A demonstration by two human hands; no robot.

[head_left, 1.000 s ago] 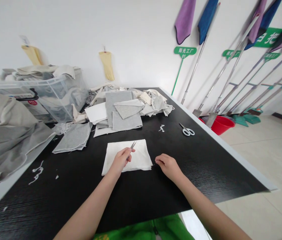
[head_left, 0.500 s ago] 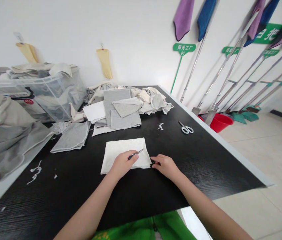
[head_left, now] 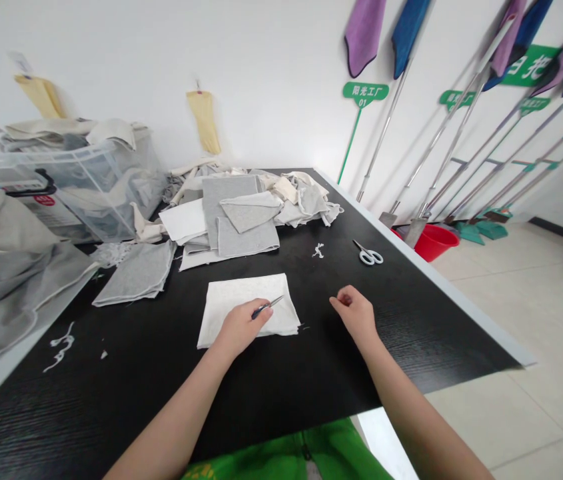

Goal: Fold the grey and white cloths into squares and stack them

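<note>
A folded white cloth [head_left: 226, 297] lies flat on the black table [head_left: 146, 367]. My left hand [head_left: 244, 327] rests over its lower part, fingers closed on a small pointed tool [head_left: 267, 307] with a dark handle and metal tip. To the right of the cloth, my right hand [head_left: 355, 312] is above the bare tabletop, apart from the cloth, its fingers curled together; whether anything tiny is between them is too small to make out. Grey-handled scissors [head_left: 370, 255] lie farther back on the right, near white thread scraps [head_left: 318, 251].
Behind the cloth is a pile of grey and white cloths [head_left: 248, 233]. At the left are a folded grey cloth [head_left: 136, 273], a clear bin [head_left: 106, 193] full of fabric, and loose threads [head_left: 61, 348]. A red bucket [head_left: 434, 243] and mops stand beyond the right edge.
My right hand has moved away from the cloth's right corner, to the right and slightly back. My left hand keeps the tool over the cloth. The view has shifted slightly.
</note>
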